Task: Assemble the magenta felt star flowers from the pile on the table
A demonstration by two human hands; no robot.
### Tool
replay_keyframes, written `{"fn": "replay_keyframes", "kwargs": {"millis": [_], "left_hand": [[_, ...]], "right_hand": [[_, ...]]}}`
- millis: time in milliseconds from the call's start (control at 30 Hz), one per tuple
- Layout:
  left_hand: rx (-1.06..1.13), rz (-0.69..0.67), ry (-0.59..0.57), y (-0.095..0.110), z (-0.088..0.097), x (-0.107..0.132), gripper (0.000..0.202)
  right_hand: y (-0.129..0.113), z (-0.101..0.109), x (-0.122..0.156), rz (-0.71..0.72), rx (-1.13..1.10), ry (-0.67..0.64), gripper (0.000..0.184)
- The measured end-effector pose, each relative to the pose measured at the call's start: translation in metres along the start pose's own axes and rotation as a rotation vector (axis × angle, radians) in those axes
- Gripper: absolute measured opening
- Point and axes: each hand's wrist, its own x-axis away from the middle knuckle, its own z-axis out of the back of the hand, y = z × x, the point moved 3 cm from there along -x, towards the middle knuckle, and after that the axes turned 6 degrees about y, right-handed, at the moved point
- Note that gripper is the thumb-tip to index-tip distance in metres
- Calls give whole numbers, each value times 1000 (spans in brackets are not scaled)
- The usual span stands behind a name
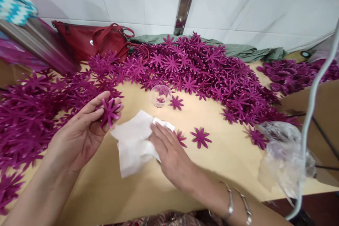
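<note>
My left hand (84, 127) holds a magenta star-shaped flower piece (109, 112) between its thumb and fingers, raised a little above the tan table (227, 155). My right hand (169, 152) grips a white cloth (134, 141) that lies partly on the table, fingers closed over its right edge. Just beyond the right hand's fingertips lie two loose flower pieces (200, 137). A small clear cup (160, 95) stands behind the cloth, with another single flower piece (176, 102) beside it.
Large heaps of the same magenta flower pieces (201, 67) ring the table at left, back and right. A red handbag (95, 40) rests against the white tiled wall. A crumpled clear plastic bag (284, 155) and a pale cable (312, 113) sit at the right edge.
</note>
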Motion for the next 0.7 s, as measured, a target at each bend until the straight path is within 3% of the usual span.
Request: {"fn": "replay_keyframes", "kwargs": {"millis": [67,233,300,400,500,600,700], "left_hand": [[7,-12,31,0,14,-2,45],[52,-34,49,-2,32,-7,45],[71,-31,44,-6,31,-8,44],[95,-13,38,-10,26,-7,43],[102,-11,48,-5,18,3,42],[93,-59,74,9,7,24,44],[48,-112,13,17,-9,48,44]], "right_hand": [[16,14,31,49,-34,-12,58],[93,58,100,-293,80,206,47],[105,67,114,-333,111,215,45],[86,60,119,-294,210,116,54],[40,32,103,-195,287,1,78],[-5,-3,59,-49,234,-62,90],[-40,-39,-8,1,77,-169,96]]}}
